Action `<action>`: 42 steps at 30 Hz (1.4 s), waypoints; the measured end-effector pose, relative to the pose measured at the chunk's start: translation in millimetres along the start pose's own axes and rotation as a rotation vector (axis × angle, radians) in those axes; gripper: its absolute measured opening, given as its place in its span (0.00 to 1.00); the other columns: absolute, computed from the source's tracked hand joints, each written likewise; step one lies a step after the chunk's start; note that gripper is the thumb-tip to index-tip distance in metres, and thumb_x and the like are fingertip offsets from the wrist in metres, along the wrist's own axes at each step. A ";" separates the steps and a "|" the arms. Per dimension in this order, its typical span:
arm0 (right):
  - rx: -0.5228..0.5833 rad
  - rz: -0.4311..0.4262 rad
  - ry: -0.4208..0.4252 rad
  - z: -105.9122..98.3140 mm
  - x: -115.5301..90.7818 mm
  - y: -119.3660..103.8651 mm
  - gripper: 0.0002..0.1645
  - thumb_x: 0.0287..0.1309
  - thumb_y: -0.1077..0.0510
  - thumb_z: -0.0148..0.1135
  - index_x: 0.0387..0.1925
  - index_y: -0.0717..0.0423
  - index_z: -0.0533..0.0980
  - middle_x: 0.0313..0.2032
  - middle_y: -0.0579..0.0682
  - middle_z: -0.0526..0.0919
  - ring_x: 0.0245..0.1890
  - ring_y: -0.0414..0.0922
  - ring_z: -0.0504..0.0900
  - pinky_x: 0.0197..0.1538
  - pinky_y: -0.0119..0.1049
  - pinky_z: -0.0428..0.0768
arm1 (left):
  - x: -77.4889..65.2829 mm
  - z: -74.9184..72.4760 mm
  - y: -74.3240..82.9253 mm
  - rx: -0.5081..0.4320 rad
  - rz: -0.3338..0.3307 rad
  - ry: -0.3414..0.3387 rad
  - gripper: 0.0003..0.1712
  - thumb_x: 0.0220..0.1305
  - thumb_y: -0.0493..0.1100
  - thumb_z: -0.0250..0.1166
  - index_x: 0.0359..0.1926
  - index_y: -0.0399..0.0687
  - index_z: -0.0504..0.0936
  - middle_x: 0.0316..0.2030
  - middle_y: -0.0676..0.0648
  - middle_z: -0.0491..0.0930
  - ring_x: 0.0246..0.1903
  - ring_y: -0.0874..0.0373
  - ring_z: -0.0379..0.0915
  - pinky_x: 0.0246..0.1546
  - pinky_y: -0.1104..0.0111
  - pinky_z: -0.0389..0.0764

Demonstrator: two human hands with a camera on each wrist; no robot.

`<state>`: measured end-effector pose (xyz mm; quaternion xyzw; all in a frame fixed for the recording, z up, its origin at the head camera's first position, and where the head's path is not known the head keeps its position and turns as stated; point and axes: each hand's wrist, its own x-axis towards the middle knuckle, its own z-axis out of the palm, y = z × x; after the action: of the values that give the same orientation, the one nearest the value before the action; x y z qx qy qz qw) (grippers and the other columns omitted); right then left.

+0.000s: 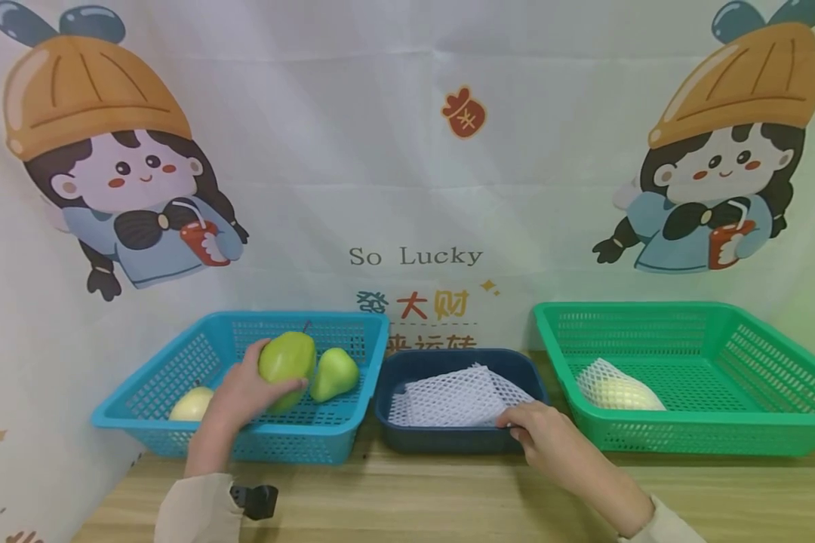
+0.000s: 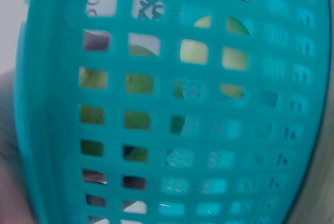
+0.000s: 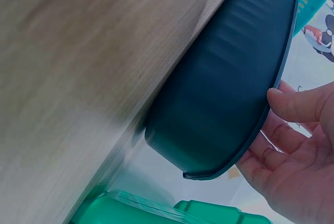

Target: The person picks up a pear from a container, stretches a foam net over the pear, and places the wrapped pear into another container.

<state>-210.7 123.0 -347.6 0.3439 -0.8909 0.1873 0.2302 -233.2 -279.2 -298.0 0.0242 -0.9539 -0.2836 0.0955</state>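
Observation:
In the head view my left hand (image 1: 244, 388) grips a large green fruit (image 1: 288, 366) with a thin stem, over the blue basket (image 1: 292, 427). A smaller green pear (image 1: 336, 375) lies to its right, and a pale yellow round fruit (image 1: 192, 405) to its left. My right hand (image 1: 550, 441) holds the front right rim of a dark blue bin (image 1: 441, 440), thumb outside and fingers over the edge. White foam net sleeves (image 1: 451, 396) lie in the bin, close to those fingertips. The right wrist view shows the same thumb on the bin's rim (image 3: 271, 104).
A green basket (image 1: 713, 430) stands on the right, with a pale fruit in a foam net (image 1: 618, 388) inside. All three containers stand on a wooden table (image 1: 435, 498) before a printed cloth (image 1: 414, 188). The blue basket's perforated wall (image 2: 156, 98) fills most of the left wrist view.

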 end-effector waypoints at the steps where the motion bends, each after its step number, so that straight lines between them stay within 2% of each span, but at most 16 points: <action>1: 0.001 0.002 -0.002 0.1 0.0 0.1 0.15 0.46 0.74 0.61 0.31 0.53 0.80 0.32 0.45 0.84 0.36 0.46 0.82 0.39 0.39 0.79 | -0.8 -0.5 2.2 -0.016 -0.008 0.002 0.59 0.50 0.63 0.66 0.70 0.38 0.45 0.50 0.26 0.70 0.41 0.40 0.74 0.31 0.58 0.76; 8: 0.004 0.004 -0.006 1.3 -0.4 0.3 0.15 0.47 0.74 0.61 0.32 0.53 0.80 0.32 0.45 0.84 0.37 0.46 0.82 0.39 0.39 0.79 | -10.1 -9.4 21.6 -0.089 -0.041 -0.005 0.59 0.51 0.63 0.65 0.71 0.40 0.43 0.52 0.26 0.67 0.43 0.39 0.72 0.31 0.59 0.77; 15: 0.008 0.004 0.000 1.1 -0.6 0.4 0.15 0.46 0.74 0.61 0.31 0.53 0.80 0.32 0.45 0.84 0.36 0.46 0.82 0.39 0.39 0.79 | -18.3 -15.8 41.8 -0.179 -0.038 -0.062 0.61 0.49 0.66 0.66 0.72 0.47 0.42 0.55 0.30 0.66 0.46 0.41 0.72 0.33 0.62 0.78; 23: 0.006 -0.003 0.003 1.7 -0.2 0.9 0.15 0.46 0.74 0.61 0.31 0.53 0.80 0.31 0.45 0.84 0.36 0.46 0.82 0.39 0.39 0.79 | -31.7 -17.0 66.5 -0.216 0.008 -0.122 0.58 0.48 0.66 0.67 0.71 0.53 0.45 0.55 0.34 0.68 0.45 0.45 0.72 0.34 0.62 0.76; 30: 0.003 -0.002 0.000 2.3 -0.5 0.8 0.14 0.46 0.74 0.61 0.31 0.53 0.80 0.31 0.45 0.84 0.36 0.46 0.82 0.38 0.39 0.79 | -48.5 -5.3 85.8 -0.227 0.073 -0.189 0.54 0.47 0.61 0.70 0.68 0.54 0.50 0.52 0.35 0.73 0.41 0.50 0.76 0.33 0.61 0.78; 42: 0.002 -0.003 0.000 -0.1 -0.1 1.8 0.15 0.46 0.74 0.61 0.31 0.52 0.80 0.31 0.45 0.84 0.36 0.46 0.82 0.38 0.39 0.79 | -75.7 19.2 118.9 -0.293 0.166 -0.264 0.50 0.40 0.55 0.75 0.64 0.59 0.59 0.48 0.42 0.74 0.40 0.52 0.74 0.34 0.61 0.78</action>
<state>-211.9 124.3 -347.9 0.3455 -0.8902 0.1879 0.2301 -161.7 -161.7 -261.6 -0.1057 -0.9054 -0.4112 -0.0048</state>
